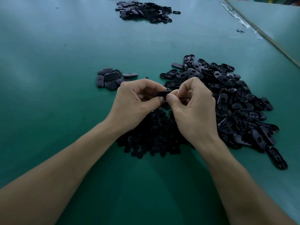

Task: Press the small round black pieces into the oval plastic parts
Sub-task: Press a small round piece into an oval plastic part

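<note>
Head view: left hand and right hand pinch one oval part between them.
Round black pieces lie heaped under the wrists on the green table; a heap of ovals lies right, a small cluster left, another heap far back. Thumbs and curled forefingers grip the part's ends, palms facing.

- Your left hand and right hand meet above the middle of the table, with one oval part pinched between them.
- The pile of small round pieces lies under your hands and wrists.
- A large heap of oval parts lies to your right, touching that pile.
- A small cluster of oval parts sits just behind your left hand.
- A far pile lies well behind everything.
</note>
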A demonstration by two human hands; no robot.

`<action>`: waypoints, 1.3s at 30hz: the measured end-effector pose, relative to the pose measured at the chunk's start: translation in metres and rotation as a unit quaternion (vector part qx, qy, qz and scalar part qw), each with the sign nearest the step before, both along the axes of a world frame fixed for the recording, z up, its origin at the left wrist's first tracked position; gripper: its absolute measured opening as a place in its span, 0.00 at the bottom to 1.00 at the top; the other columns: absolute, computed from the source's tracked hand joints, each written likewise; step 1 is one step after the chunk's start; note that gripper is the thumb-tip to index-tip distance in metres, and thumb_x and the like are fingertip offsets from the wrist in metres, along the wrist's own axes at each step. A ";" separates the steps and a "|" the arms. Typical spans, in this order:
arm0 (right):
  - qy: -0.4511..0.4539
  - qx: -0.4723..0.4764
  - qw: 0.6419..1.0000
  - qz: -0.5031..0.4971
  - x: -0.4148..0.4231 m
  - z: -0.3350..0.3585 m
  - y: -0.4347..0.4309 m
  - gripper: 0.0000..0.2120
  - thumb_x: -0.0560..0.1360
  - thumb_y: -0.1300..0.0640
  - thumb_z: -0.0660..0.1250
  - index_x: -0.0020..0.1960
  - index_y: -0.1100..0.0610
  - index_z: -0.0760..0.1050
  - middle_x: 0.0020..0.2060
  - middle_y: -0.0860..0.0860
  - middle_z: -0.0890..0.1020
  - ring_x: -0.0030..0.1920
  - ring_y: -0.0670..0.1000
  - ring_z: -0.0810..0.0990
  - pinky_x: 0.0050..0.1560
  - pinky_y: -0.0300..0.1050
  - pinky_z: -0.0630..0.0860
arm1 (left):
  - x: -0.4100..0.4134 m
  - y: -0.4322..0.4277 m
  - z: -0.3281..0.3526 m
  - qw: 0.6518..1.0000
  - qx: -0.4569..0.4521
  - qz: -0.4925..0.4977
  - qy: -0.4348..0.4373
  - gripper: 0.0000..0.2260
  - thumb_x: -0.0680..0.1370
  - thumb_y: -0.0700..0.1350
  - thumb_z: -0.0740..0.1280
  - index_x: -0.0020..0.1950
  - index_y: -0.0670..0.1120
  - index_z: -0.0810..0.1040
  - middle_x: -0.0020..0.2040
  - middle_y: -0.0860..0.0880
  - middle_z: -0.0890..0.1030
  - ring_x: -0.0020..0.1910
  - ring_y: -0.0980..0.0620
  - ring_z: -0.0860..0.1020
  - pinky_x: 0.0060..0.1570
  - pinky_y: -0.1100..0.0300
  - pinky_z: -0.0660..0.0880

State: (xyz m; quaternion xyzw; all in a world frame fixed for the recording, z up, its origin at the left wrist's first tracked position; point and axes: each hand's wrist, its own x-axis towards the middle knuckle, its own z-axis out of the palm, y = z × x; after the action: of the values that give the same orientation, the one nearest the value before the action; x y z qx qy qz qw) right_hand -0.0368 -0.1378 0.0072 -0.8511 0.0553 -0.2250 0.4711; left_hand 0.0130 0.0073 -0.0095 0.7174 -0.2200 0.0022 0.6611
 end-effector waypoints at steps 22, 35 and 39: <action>-0.068 -0.038 0.997 0.007 -0.007 0.003 0.011 0.11 0.74 0.63 0.74 0.39 0.50 0.76 0.34 0.44 0.84 0.35 0.45 0.82 0.39 0.38 0.78 | 0.000 -0.003 0.000 0.998 0.004 0.052 -0.019 0.08 0.75 0.32 0.74 0.49 0.44 0.80 0.42 0.51 0.84 0.41 0.58 0.82 0.48 0.65 0.79; -0.005 0.074 0.994 0.083 0.005 0.000 -0.014 0.08 0.74 0.64 0.74 0.50 0.54 0.84 0.42 0.43 0.86 0.43 0.40 0.85 0.47 0.32 0.78 | 0.004 0.000 -0.003 0.999 -0.038 -0.002 0.015 0.09 0.76 0.33 0.72 0.49 0.46 0.82 0.38 0.53 0.86 0.37 0.57 0.83 0.40 0.65 0.79; -0.001 0.098 0.991 0.091 0.005 0.000 -0.015 0.07 0.73 0.63 0.75 0.48 0.53 0.84 0.40 0.45 0.86 0.42 0.41 0.85 0.45 0.33 0.78 | 0.005 0.002 -0.004 0.997 -0.066 -0.008 0.029 0.08 0.75 0.33 0.74 0.49 0.45 0.84 0.39 0.51 0.86 0.37 0.56 0.83 0.40 0.65 0.80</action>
State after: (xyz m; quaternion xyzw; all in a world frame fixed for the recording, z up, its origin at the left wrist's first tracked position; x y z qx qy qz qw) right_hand -0.0318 -0.1529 0.0070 -0.8020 -0.0011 -0.1750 0.5711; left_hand 0.0176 0.0089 -0.0137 0.6703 -0.2055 -0.0091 0.7130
